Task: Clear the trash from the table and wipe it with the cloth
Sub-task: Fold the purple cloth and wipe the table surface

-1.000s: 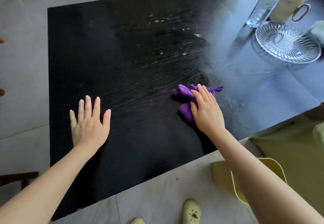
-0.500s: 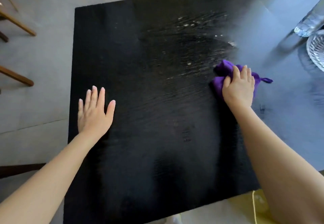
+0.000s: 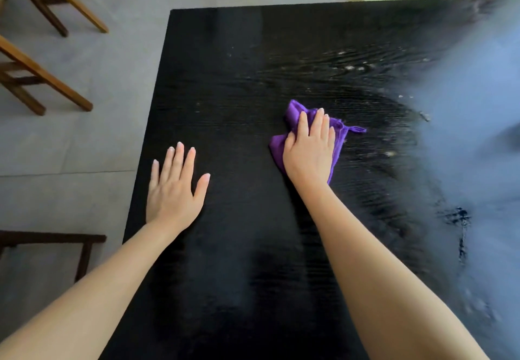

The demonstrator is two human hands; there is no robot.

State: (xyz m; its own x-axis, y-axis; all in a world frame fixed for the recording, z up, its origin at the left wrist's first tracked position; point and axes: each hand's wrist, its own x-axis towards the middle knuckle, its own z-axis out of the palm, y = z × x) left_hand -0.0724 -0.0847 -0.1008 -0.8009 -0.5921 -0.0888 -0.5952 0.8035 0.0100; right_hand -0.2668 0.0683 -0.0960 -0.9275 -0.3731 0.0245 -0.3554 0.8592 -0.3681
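Note:
A black wood-grain table (image 3: 239,50) fills most of the view. My right hand (image 3: 309,148) presses flat on a crumpled purple cloth (image 3: 294,112) near the table's middle, and the cloth sticks out past my fingers and to the right. My left hand (image 3: 174,188) lies flat on the table near its left edge, fingers apart, holding nothing. Pale crumbs and specks (image 3: 354,67) dot the wood beyond and to the right of the cloth.
Wooden chair legs (image 3: 42,50) stand on the grey tiled floor to the left. A dark wooden piece of furniture (image 3: 56,240) sits by the table's near left corner. Bright glare (image 3: 478,134) covers the table's right side.
My right hand has slid the cloth leftward, toward my left hand. The view has shifted, so the glass dish and bottle at the right are out of frame. My left hand stays flat.

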